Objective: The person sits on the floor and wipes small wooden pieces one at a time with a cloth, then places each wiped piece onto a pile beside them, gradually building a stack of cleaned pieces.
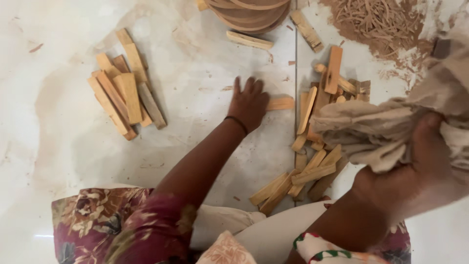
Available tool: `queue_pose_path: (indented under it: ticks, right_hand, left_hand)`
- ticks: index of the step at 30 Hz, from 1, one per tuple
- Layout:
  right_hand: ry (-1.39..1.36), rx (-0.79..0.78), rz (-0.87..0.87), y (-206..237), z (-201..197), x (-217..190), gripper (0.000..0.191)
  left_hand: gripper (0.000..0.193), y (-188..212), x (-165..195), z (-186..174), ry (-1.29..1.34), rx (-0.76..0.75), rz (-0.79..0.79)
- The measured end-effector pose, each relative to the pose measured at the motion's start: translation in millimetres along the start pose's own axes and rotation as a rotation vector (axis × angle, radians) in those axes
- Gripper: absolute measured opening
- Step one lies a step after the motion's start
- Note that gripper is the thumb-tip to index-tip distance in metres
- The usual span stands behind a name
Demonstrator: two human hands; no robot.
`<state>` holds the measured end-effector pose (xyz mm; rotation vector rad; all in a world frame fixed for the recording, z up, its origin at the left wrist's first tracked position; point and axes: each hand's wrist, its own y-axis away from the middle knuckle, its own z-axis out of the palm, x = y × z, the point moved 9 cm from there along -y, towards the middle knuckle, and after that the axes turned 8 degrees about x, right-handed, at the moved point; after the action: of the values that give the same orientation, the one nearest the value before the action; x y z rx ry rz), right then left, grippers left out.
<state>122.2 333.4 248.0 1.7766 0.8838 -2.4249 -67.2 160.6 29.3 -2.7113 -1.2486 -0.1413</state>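
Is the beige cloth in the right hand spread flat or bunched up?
Bunched up. The cloth shows deep folds and creases, gathered in the right hand, whose fingers close around it above the scattered wood sticks.

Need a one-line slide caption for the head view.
Left hand presses a wooden stick on the tiled floor while right hand grips bunched beige cloth.

1. I checked the head view from edge to edge: no package, carton, bag or wrapper is in sight.
2. I find no label, sticker or tag on any surface shown.
3. I see no sign or placard.
4. I see no screen or display.
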Motion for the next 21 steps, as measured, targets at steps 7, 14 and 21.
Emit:
queue_pose_path:
  ticks: [7, 14, 21]
  right_hand:
    - [0.208, -0.174, -0.309, 9, 30, -15, 0.021]
    - [-0.234, -0.292, 0.445, 40, 95, 71, 0.046]
    - [0.216, -0.941, -0.445, 194, 193, 21, 0.045]
  left_hand:
    - [0.043, 140, -46, -88, 0.925, -0.119, -0.499]
    - [0.061, 195, -75, -101, 1.654, 0.185, -0.718]
    - [0.039, 129, -93, 5, 1.556, 0.544, -0.507]
